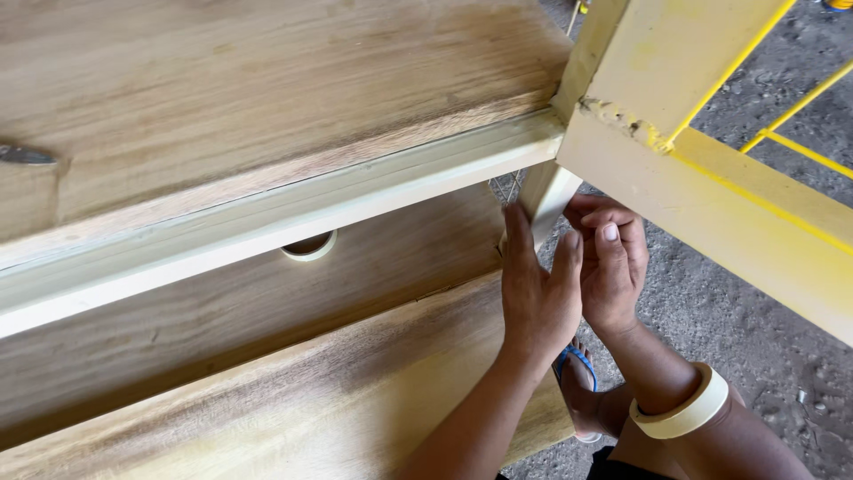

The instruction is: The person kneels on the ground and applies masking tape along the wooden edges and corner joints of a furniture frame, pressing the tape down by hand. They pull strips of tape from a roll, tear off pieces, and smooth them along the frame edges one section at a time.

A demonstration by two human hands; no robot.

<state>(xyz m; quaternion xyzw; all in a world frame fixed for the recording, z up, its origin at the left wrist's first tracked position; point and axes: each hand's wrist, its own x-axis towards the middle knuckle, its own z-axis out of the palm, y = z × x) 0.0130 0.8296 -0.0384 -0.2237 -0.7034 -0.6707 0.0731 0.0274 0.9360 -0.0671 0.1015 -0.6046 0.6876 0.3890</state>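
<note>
My left hand (538, 289) lies flat against the end of a wooden panel (267, 293), fingers up along a cream-taped upright post (544, 197). My right hand (611, 267) is curled just beside it, fingertips pressed on the same post below the corner of a yellow-painted frame (711, 196). A roll of cream masking tape (686, 411) sits like a bracelet on my right forearm. Whether a loose tape end is pinched in my fingers is hidden.
A cream-taped rail (267, 227) runs across the wooden furniture, with a round hole (309, 246) below it. Thin yellow bars (800, 116) stand at the upper right. My foot in a blue sandal (577, 382) rests on the grey gravelly ground (764, 338).
</note>
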